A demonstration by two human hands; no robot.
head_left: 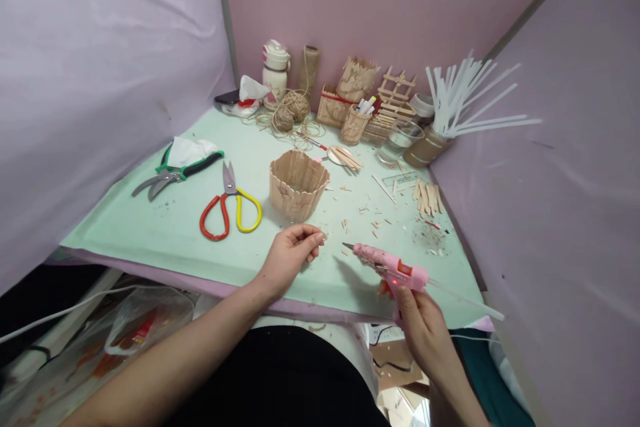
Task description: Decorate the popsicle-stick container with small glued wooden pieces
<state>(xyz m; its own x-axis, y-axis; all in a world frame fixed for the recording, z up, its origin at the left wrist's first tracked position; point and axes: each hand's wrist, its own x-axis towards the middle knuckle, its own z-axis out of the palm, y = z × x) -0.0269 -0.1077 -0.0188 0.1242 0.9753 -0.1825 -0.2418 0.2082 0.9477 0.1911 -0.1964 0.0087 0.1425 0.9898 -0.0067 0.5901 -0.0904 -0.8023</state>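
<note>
My right hand (417, 317) grips a pink hot glue gun (393, 267) by its handle, nozzle pointing left over the pale green table (150, 233). A white glue stick juts out of its back. My left hand (293, 253) rests on the table near the front edge, fingers pinched together on a small piece that is too tiny to name. The glue gun's tip is a short way right of those fingers. Just behind my left hand stands a round basket made of wooden sticks (299, 183).
Red and yellow scissors (230, 210) and green-handled pliers (175, 173) lie at the left. Loose wooden sticks (427, 197) and chips scatter at the right. Twine (293, 110), stick crafts, a jar of white glue sticks (440, 127) and a bottle line the back. Fabric walls enclose the table.
</note>
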